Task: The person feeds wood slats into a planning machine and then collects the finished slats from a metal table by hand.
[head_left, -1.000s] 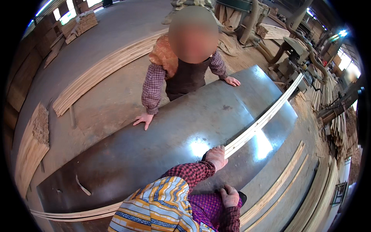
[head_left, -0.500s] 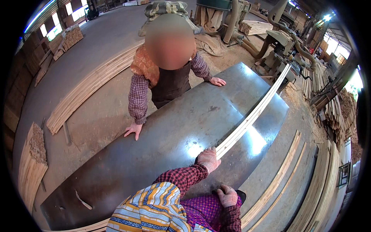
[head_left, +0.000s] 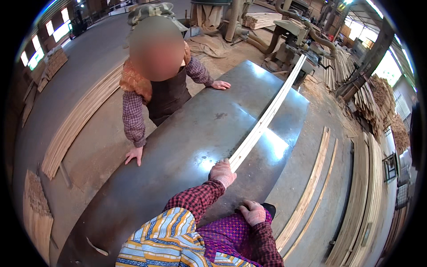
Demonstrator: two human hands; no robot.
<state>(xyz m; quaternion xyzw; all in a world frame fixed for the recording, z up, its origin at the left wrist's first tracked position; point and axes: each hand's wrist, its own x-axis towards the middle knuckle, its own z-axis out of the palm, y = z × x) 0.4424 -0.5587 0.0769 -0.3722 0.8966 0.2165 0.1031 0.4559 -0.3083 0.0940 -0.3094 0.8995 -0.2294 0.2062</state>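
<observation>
My left hand [head_left: 223,172], in a pale knitted glove, is closed round the near end of some long, pale wooden strips [head_left: 267,116]. They lie side by side and slant across the dark metal-topped table [head_left: 187,178] to a machine [head_left: 289,55] at its far end. My right hand [head_left: 252,212], gloved too, rests on my purple-clad thigh [head_left: 227,231] by the table's near edge. Its fingers are loosely bent and hold nothing.
Across the table a co-worker [head_left: 164,95] leans with both bare palms on the top. A thin wood sliver [head_left: 97,247] lies near the left end. Behind the co-worker are stacked boards [head_left: 82,120]. On the floor to my right are loose strips [head_left: 307,191] and a lumber stack [head_left: 362,200].
My view has shifted, so most of the table, the co-worker and the machine appear further left. My left hand keeps its grip on the strips; my right hand stays on my thigh.
</observation>
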